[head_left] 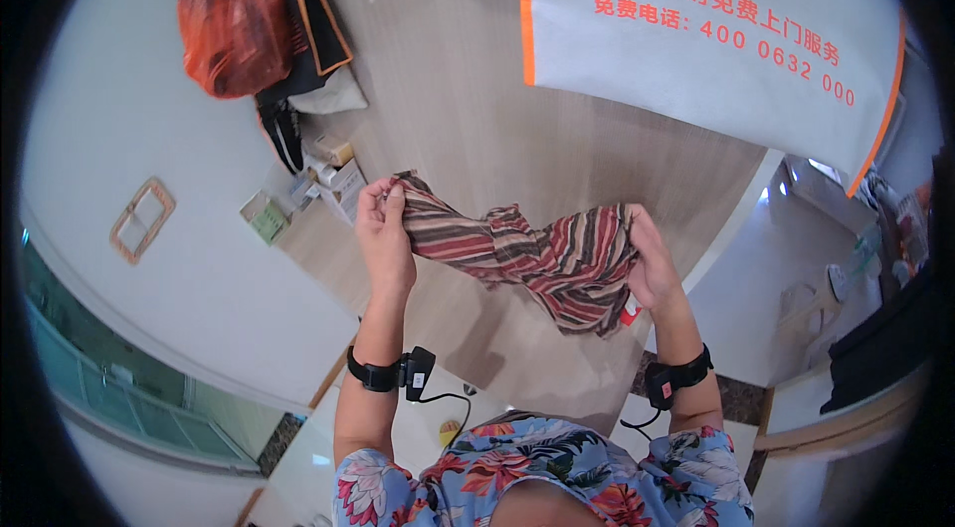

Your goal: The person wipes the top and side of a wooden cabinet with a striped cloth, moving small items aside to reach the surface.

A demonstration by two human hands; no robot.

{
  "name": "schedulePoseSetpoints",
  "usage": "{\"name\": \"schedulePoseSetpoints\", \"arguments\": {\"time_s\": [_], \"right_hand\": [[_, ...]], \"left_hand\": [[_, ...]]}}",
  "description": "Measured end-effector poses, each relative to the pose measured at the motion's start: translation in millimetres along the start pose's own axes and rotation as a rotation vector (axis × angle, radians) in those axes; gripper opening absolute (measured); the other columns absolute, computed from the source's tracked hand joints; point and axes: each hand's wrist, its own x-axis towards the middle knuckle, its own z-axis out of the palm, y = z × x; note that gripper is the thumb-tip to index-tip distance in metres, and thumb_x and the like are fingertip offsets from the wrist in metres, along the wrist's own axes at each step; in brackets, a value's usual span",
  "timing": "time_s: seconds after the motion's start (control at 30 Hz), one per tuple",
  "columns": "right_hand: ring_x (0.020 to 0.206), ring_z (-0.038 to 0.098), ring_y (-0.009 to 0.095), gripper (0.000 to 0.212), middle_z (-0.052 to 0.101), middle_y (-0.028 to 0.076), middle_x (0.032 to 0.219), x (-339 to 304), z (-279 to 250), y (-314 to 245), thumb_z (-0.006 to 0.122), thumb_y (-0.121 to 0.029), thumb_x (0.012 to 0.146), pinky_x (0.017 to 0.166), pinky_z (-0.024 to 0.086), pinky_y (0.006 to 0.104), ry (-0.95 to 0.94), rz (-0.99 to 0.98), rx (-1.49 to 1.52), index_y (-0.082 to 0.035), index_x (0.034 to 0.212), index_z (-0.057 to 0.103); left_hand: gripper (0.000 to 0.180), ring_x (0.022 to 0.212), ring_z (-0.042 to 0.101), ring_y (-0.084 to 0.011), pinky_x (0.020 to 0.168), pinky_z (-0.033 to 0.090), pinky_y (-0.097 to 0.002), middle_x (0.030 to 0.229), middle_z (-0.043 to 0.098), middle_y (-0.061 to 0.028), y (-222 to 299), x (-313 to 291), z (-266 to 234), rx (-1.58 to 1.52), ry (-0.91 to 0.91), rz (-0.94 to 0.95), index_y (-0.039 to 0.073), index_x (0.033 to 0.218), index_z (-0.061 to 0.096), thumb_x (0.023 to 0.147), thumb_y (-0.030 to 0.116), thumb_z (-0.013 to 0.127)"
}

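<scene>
Striped cloth [542,253] hangs stretched above the wooden floor [448,79], left hand [383,233] pinching its left corner, right hand [652,268] bunched closed around its right end. Its twisted middle sags; the small left pinch could probably slip, dropping that corner.

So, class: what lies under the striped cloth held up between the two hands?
Under the striped cloth is the pale wooden table, bare on either side. The patch directly beneath its hanging folds is covered, so nothing can be told there.
</scene>
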Motion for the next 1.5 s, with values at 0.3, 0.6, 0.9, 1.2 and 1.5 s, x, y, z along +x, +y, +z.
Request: {"name": "schedulePoseSetpoints", "arguments": {"time_s": [0.3, 0.6, 0.9, 1.2, 1.5], "right_hand": [[0.106, 0.052, 0.011, 0.059, 0.055, 0.002, 0.119, 26, 67, -8, 0.071, -0.005, 0.076, 0.096, 0.039, 0.0272, -0.046, 0.036, -0.610, -0.004, 0.131, 0.048], [0.094, 0.056, 0.009, 0.042, 0.064, 0.000, 0.099, 40, 139, -10, 0.071, -0.002, 0.078, 0.086, 0.044, 0.0260, -0.187, 0.286, -1.116, 0.000, 0.119, 0.060], [0.068, 0.049, 0.014, 0.030, 0.059, 0.009, 0.071, -20, 147, 13, 0.078, -0.020, 0.077, 0.067, 0.045, 0.0284, 0.146, 0.418, -1.747, 0.002, 0.093, 0.063], [0.068, 0.053, 0.014, 0.024, 0.061, 0.009, 0.073, -45, 109, 3, 0.073, -0.018, 0.080, 0.065, 0.045, 0.0285, 0.322, -0.002, -1.563, 0.003, 0.090, 0.065], [0.068, 0.056, 0.009, 0.018, 0.064, 0.003, 0.073, -55, 67, -28, 0.075, -0.014, 0.079, 0.063, 0.045, 0.0253, 0.452, -0.062, -1.390, 0.002, 0.084, 0.069]], "left_hand": [[0.049, 0.113, 0.056, -0.0233, 0.096, 0.042, -0.0345, 0.122, 0.058, -0.0117, -76, 40, -17, 0.729, -0.897, 0.152, 0.005, 0.128, 0.050, 0.082, 0.012, 0.064], [0.039, 0.094, 0.057, -0.0100, 0.084, 0.046, -0.0254, 0.102, 0.063, -0.0013, -50, 82, -4, 0.046, -1.631, -0.426, 0.002, 0.120, 0.058, 0.081, 0.006, 0.063], [0.023, 0.082, 0.061, -0.0157, 0.076, 0.046, -0.0271, 0.091, 0.066, -0.0114, -3, 117, -15, 0.252, -1.301, 0.136, 0.001, 0.111, 0.065, 0.092, 0.009, 0.056], [0.023, 0.077, 0.060, -0.0135, 0.070, 0.046, -0.0243, 0.087, 0.067, -0.0116, -29, 114, -29, 0.408, -1.092, 0.126, 0.003, 0.110, 0.067, 0.091, 0.012, 0.057], [0.024, 0.080, 0.057, -0.0076, 0.074, 0.044, -0.0213, 0.089, 0.066, -0.0014, -25, 120, -5, 0.315, -1.126, -0.237, -0.001, 0.108, 0.067, 0.094, 0.016, 0.057]]}}
